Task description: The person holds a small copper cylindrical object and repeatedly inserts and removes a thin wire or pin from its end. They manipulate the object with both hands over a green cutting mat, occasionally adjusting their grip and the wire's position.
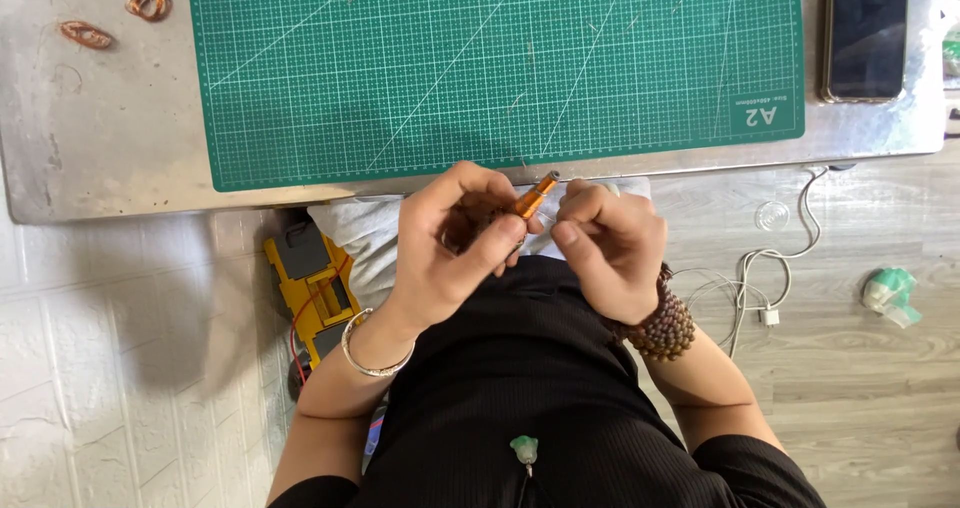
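The left hand [450, 243] closes thumb and fingers around a small orange tool [535, 197], which points up and to the right toward the table edge. The right hand [610, 248] sits just beside it, fingers curled in near the tool's tip; whether it pinches anything cannot be told. Both hands hover over the lap, just below the table [110, 148]. A silver bangle [372, 353] rings the left wrist and a bead bracelet [668, 326] the right. A green pendant [524, 450] hangs on the black top. Beyond the hands, a green mat [500, 68] covers most of the table, with copper coils [110, 13] at its far left and a phone [865, 33] at the right. On the floor lie a yellow device [315, 288] to the left and a white cable [770, 278] to the right.
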